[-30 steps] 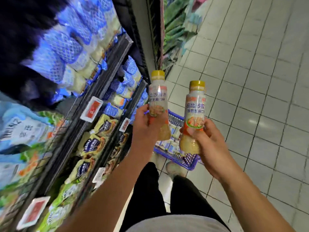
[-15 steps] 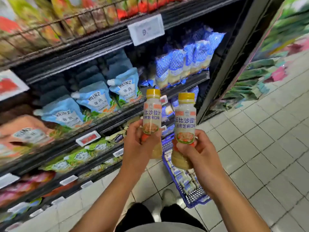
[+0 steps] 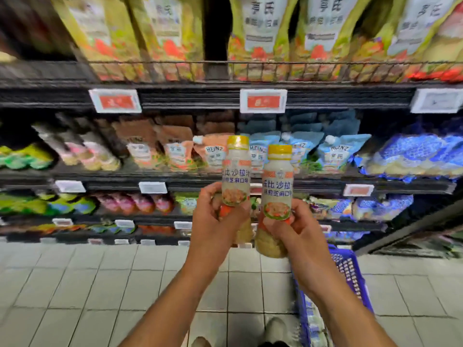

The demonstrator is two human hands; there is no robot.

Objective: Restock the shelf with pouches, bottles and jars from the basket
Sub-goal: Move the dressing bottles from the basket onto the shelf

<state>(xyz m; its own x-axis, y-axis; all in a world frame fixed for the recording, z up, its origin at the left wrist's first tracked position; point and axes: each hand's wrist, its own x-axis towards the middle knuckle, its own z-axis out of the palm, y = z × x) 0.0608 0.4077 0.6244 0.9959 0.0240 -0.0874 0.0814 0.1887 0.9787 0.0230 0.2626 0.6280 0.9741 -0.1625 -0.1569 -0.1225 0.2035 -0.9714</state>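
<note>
The person is now facing the shelf (image 3: pixel 200 96) squarely. Half a second ago it was slanting away leftward, with aisle floor filling the right. The left hand (image 3: pixel 215 221) is gripping the left bottle (image 3: pixel 235 176) and the right hand (image 3: pixel 298 234) the right bottle (image 3: pixel 278 186), fingers (image 3: pixel 300 211) clamped round the lower halves. Both are upright and just beside each other, in front of the pouches (image 3: pixel 213 151). The basket (image 3: pixel 350 271) is sitting on the floor by the right forearm. No bottle row is showing here — a slot is probably being sought.

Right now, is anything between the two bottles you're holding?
Nothing, in the head view: left bottle and right bottle stand side by side, a narrow gap apart.
</note>
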